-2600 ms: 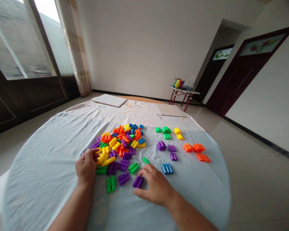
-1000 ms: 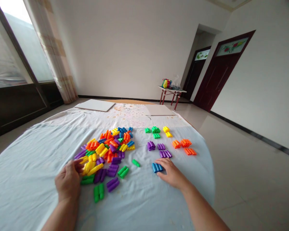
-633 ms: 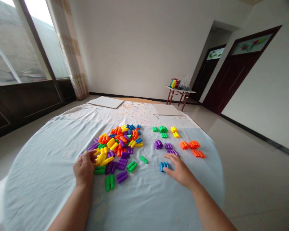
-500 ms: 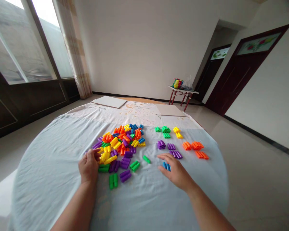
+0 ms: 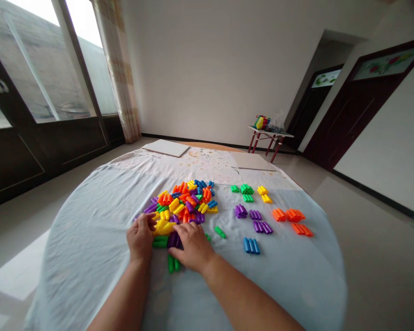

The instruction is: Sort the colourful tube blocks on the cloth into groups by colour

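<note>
A heap of plastic tube-shaped blocks (image 5: 184, 198) in several colours lies on the table. My left hand (image 5: 140, 235) is at the heap's near left edge, its fingers curled together around the end of a yellow block (image 5: 155, 215). My right hand (image 5: 195, 248) reaches over the heap's near side, thumb and fingers apart around a dark purple block (image 5: 173, 240). Its fingertips are beside yellow blocks (image 5: 163, 227); some contact is hidden. Green blocks (image 5: 160, 241) lie between and below the hands.
To the right lie sorted groups: green (image 5: 247, 189), yellow (image 5: 264, 193), purple (image 5: 262, 227), orange (image 5: 295, 215) and blue (image 5: 251, 246). A single green block (image 5: 220, 232) lies nearer the heap. Two flat boards (image 5: 167, 148) rest at the table's far side. A cloth (image 5: 100, 220) covers the table.
My right hand has moved left from above the blue blocks to the near side of the heap, leaving those blocks uncovered. My left hand stays by the yellow blocks. The view has shifted slightly.
</note>
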{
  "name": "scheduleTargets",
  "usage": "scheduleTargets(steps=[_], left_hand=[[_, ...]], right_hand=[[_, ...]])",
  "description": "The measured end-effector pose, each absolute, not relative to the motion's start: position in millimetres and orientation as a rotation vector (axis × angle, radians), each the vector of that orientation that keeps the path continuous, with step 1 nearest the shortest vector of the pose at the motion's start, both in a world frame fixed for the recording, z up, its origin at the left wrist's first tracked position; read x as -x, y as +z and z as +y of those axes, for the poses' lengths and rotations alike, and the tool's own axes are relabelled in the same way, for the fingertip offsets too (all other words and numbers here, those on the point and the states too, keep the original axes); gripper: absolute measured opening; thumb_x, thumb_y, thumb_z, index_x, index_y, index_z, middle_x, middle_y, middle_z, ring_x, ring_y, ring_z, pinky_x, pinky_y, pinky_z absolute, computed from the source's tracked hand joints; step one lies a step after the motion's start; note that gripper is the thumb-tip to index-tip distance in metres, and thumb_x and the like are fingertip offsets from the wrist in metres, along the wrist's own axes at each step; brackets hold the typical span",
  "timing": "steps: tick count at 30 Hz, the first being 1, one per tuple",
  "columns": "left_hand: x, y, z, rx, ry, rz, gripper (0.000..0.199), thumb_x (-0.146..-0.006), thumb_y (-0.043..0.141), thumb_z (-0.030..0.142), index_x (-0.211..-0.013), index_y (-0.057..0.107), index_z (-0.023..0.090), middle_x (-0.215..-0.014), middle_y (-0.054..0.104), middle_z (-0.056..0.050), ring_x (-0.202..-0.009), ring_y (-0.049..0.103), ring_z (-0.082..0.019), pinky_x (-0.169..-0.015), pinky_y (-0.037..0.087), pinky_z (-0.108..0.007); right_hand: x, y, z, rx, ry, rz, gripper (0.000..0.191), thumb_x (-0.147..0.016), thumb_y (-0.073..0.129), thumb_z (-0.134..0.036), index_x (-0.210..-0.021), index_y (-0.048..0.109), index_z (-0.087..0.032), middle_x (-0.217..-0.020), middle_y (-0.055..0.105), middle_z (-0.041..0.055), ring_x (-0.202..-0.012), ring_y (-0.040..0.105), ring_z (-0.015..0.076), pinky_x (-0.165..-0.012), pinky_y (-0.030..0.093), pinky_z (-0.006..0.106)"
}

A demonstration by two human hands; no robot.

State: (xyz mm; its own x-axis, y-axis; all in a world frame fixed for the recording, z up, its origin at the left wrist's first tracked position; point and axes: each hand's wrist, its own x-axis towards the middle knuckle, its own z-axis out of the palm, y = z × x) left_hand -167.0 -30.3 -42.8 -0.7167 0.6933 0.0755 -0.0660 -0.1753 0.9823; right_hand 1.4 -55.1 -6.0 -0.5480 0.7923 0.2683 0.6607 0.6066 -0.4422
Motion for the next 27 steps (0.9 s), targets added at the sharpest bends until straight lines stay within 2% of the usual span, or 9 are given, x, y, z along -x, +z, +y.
scheduleTargets(steps=[6,13,16,18,20,23,27], left_hand=[[166.4,-40.9,-32.5,-0.720,1.938,1.563,0.038,-0.074,0.050,0.047,-0.076,0.066,0.012,-0.056,0.053,0.001,-0.047,0.044,-0.010,-0.044,0.035,-0.024],[164.9,-39.6,-32.6,-0.711,1.913,1.611,0.039,-0.074,0.050,0.048,-0.077,0.067,0.012,-0.057,0.054,0.001,-0.048,0.043,-0.011,-0.044,0.034,-0.024],[165.5,-39.9,-32.0,-0.713,1.895,1.633,0.040,-0.074,0.050,0.048,-0.078,0.068,0.013,-0.058,0.054,0.001,-0.049,0.044,-0.011,-0.044,0.034,-0.024],[166.1,-40.0,-31.6,-0.711,1.883,1.650,0.040,-0.073,0.051,0.049,-0.078,0.068,0.013,-0.059,0.054,0.001,-0.049,0.044,-0.011,-0.044,0.034,-0.024],[166.6,-39.9,-31.3,-0.706,1.872,1.666,0.039,-0.073,0.051,0.048,-0.079,0.068,0.014,-0.060,0.055,0.001,-0.050,0.044,-0.011,-0.044,0.034,-0.024],[167.0,-39.3,-31.2,-0.698,1.863,1.683,0.038,-0.073,0.051,0.048,-0.078,0.068,0.014,-0.061,0.055,0.001,-0.052,0.046,-0.012,-0.045,0.036,-0.024],[168.4,-39.5,-31.0,-0.714,1.848,1.720,0.037,-0.073,0.051,0.046,-0.080,0.069,0.015,-0.062,0.056,0.000,-0.053,0.048,-0.013,-0.045,0.038,-0.024]], right_hand=[[-27.4,-5.4,-51.4,1.293,0.326,-2.468,0.033,-0.079,0.066,-0.040,-0.105,0.064,-0.019,-0.100,0.065,0.0083,-0.100,0.055,0.0256,-0.088,0.040,0.038],[-69.6,-8.7,-53.2,1.421,0.344,-2.374,0.040,-0.079,0.066,-0.046,-0.110,0.065,-0.021,-0.098,0.067,0.0079,-0.099,0.056,0.0257,-0.088,0.039,0.038],[-78.6,-6.1,-52.9,1.307,0.415,-2.351,0.038,-0.082,0.062,-0.031,-0.120,0.061,-0.022,-0.113,0.064,0.0070,-0.108,0.053,0.0235,-0.094,0.037,0.037],[-83.0,-5.4,-52.0,1.200,0.468,-2.398,0.045,-0.081,0.058,-0.017,-0.125,0.058,-0.024,-0.127,0.058,0.0056,-0.116,0.050,0.0215,-0.098,0.035,0.035],[-85.3,-7.4,-50.6,1.121,0.522,-2.476,0.049,-0.079,0.055,-0.010,-0.126,0.057,-0.025,-0.134,0.054,0.0043,-0.119,0.048,0.0207,-0.100,0.034,0.036],[-83.8,-13.5,-48.1,1.115,0.536,-2.508,0.044,-0.080,0.058,-0.011,-0.121,0.061,-0.027,-0.128,0.059,0.0033,-0.117,0.051,0.0206,-0.099,0.034,0.037],[-80.4,-14.2,-47.4,1.150,0.467,-2.403,0.036,-0.078,0.069,-0.022,-0.114,0.064,-0.027,-0.110,0.066,0.0027,-0.106,0.056,0.0201,-0.093,0.038,0.035]])
